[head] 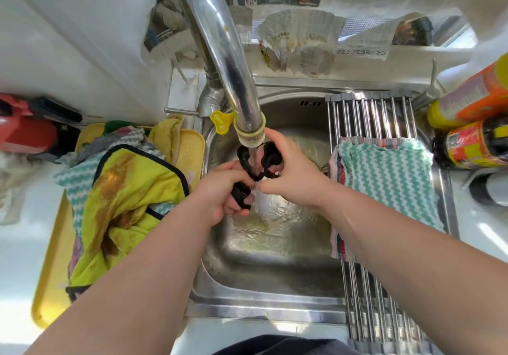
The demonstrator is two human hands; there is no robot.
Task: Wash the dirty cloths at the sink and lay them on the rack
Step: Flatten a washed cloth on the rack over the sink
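Both hands hold a wrung, twisted black cloth (248, 166) under the running tap (248, 123) over the steel sink (275, 244). My left hand (222, 192) grips its lower end; my right hand (291, 173) grips the upper end. A teal-and-white zigzag cloth (390, 181) lies flat on the metal roll-up rack (373, 115) across the sink's right side, with a striped cloth edge under it. On a yellow tray (189, 145) at the left lies a heap of dirty cloths, topped by a stained yellow cloth (129, 195).
Orange and yellow bottles (472, 101) lie on the counter at the right. A red object (24, 132) sits at the far left. Newspaper (299, 38) covers the wall behind the sink. The tap's lever (181, 111) points left.
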